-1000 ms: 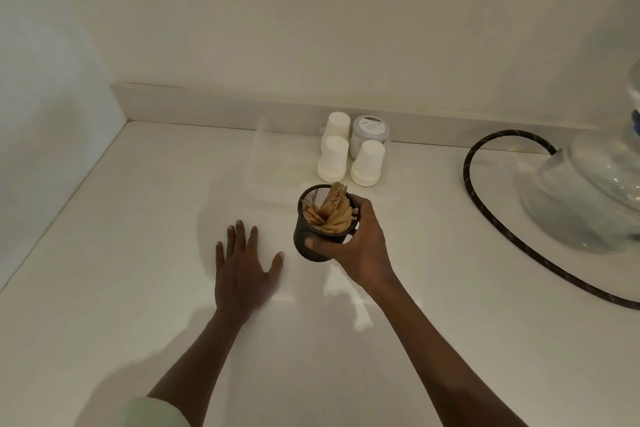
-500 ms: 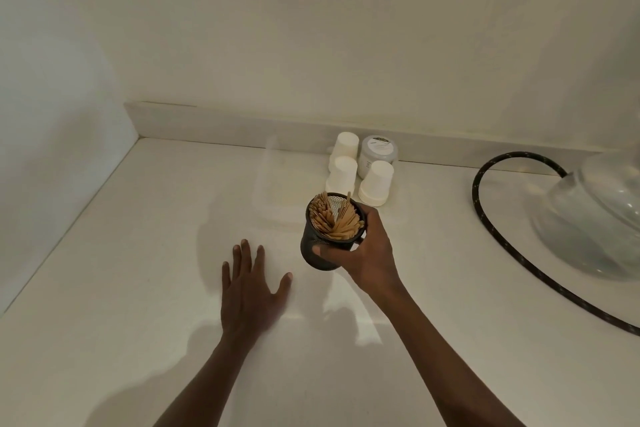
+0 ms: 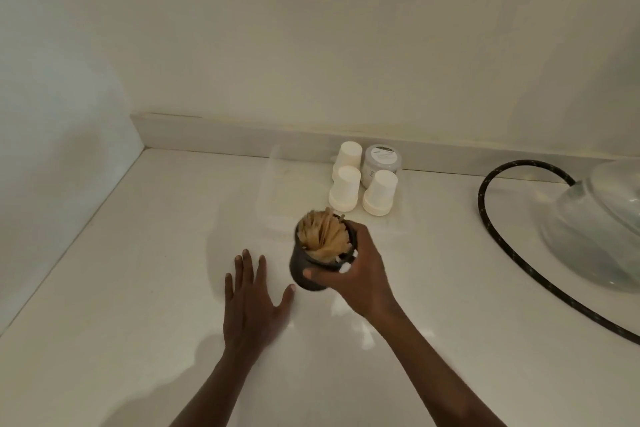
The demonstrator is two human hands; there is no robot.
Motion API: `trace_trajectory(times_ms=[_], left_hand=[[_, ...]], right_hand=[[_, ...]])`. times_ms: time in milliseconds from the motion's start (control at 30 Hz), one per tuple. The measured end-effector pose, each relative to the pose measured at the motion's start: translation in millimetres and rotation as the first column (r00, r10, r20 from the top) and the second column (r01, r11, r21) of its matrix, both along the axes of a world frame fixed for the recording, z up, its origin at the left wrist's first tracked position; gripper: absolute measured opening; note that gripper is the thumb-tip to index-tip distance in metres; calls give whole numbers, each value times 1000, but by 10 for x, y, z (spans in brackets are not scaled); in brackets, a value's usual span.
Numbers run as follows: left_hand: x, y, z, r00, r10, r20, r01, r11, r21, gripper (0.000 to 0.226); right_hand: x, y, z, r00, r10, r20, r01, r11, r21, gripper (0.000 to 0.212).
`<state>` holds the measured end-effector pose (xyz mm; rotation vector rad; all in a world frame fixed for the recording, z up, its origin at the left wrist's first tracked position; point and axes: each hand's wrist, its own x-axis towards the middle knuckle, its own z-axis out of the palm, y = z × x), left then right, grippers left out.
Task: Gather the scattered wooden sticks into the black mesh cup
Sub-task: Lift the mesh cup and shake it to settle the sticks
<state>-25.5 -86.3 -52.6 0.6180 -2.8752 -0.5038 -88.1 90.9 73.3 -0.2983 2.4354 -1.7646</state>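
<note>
The black mesh cup [image 3: 304, 272] stands near the middle of the white counter [image 3: 138, 288], packed with wooden sticks [image 3: 323, 234] that poke above its rim. My right hand [image 3: 356, 274] grips the cup from the right, thumb across its front and fingers curled round its far side. My left hand [image 3: 251, 298] lies flat on the counter just left of the cup, fingers spread, holding nothing. No loose sticks show on the counter.
Three upturned white paper cups [image 3: 379, 192] and a grey-lidded jar [image 3: 382, 161] stand behind the cup by the backsplash. A clear plastic container [image 3: 273, 191] sits left of them. A black hose [image 3: 491, 229] curves to a glass vessel [image 3: 602, 229] at right.
The cup with the sticks shifted slightly in my right hand and looks blurred from motion. My left hand stays flat on the counter. The view tilted upward a little.
</note>
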Motion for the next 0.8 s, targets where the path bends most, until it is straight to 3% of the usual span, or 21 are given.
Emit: trace_trajectory(times_ms=[100, 267, 800], left_hand=[[-7, 6, 12, 1000, 5, -3, -5, 1000, 3, 90], [-5, 1, 40, 1000, 6, 18, -6, 1000, 1, 91], [4, 49, 149, 998, 10, 67, -10, 1000, 5, 91]], right_hand=[[-68, 37, 29, 998, -67, -9, 67, 996, -66, 88], [-40, -106, 91, 999, 42, -25, -43, 999, -29, 86], [-262, -74, 135, 999, 25, -33, -26, 999, -30, 92]])
